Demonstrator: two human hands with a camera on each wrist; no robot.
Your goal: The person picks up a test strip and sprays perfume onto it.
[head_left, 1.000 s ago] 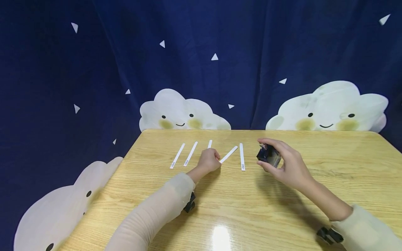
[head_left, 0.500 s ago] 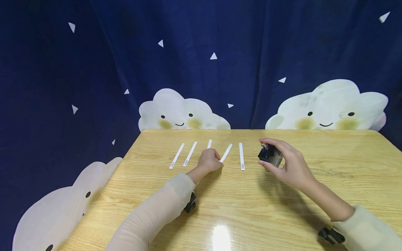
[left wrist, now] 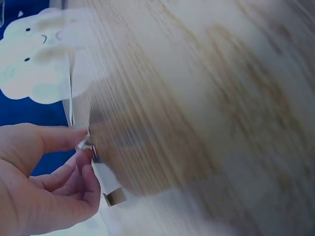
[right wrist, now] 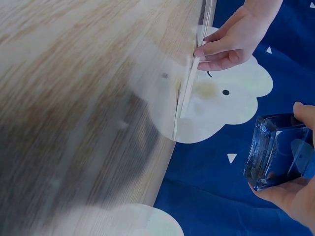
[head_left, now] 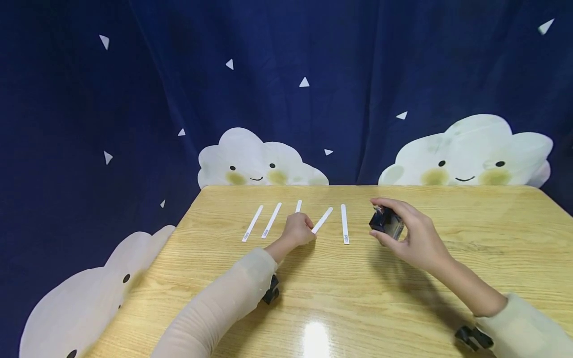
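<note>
"Where's the slanted strip (head_left: 323,220)?"

"Over the table (head_left: 358,298), toward the far side, its far end leaning right. The left hand (head_left: 296,230) pinches its near end between thumb and finger."

"And the bottle (head_left: 385,222)?"

"Farther right, held up off the table, clamped between thumb and fingers of the right hand (head_left: 421,241)."

"Any other strips (head_left: 252,223)?"

"Four: three on the left, one of those partly hidden by the left hand, and one between slanted strip and bottle."

"Beyond?"

"A blue curtain (head_left: 268,30) with white clouds (head_left: 248,154)."
</note>
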